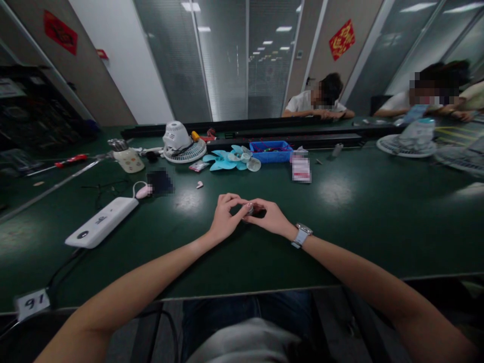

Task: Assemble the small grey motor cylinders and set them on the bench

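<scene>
Over the middle of the green table, my left hand and my right hand meet at the fingertips. Between them they pinch a small, roundish, silvery part. Fingers cover most of it, and its exact kind is too small to tell. Both hands are closed on this part, thumbs on the near side. A watch with a pale strap is on my right wrist. Beyond the hands lie light-blue fan blades, and a small pinkish-white piece rests to the left of them.
At the back stand a white fan head on its grille, a blue bin and a pink-white packet. On the left are a long white device with a cable and a patterned jar. Several people sit across the table.
</scene>
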`<state>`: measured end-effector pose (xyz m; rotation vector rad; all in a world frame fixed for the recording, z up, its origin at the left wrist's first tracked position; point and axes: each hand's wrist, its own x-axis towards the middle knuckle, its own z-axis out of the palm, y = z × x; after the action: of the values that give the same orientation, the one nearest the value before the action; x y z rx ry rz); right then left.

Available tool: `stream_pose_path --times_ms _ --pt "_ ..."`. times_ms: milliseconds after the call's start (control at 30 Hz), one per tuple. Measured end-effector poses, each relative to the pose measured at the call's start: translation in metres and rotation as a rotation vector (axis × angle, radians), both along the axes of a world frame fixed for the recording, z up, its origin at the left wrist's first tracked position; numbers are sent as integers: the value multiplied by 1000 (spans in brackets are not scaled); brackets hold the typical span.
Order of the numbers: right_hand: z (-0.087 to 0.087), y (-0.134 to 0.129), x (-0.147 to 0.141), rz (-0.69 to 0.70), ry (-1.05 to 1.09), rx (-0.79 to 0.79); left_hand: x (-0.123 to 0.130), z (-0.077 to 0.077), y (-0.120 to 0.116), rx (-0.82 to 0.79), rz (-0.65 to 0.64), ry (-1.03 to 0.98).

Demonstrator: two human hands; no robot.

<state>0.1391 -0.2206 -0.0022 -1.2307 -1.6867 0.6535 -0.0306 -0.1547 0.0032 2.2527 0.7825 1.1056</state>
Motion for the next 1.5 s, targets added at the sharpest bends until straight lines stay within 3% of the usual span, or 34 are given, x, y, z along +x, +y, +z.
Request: stream_pose_path --times_ms 267,433,667,767,1000,1100,1267,1500 --pt "4 -2 0 -19 -56 -7 -3 -2 19 -42 105 36" --pt "4 -4 0 -55 -100 -11 -11 -12 37 -67 41 190" --pt "10 -9 3 -160 -184 -5 -13 -14 37 -72 -30 284" --pt "20 -5 28 -303 -210 -9 -15 -11 36 -89 -9 263" --pt "41 -1 145 -982 -454 -124 -16 -12 35 -167 137 154" --pt "43 -10 180 -1160 -564 -257 -16 -13 34 -182 130 141" --pt "37 -17 201 -1203 -660 -463 -15 -12 32 -187 108 135" --pt "35 -11 193 -1194 -740 -501 -16 -12 33 -200 133 113"
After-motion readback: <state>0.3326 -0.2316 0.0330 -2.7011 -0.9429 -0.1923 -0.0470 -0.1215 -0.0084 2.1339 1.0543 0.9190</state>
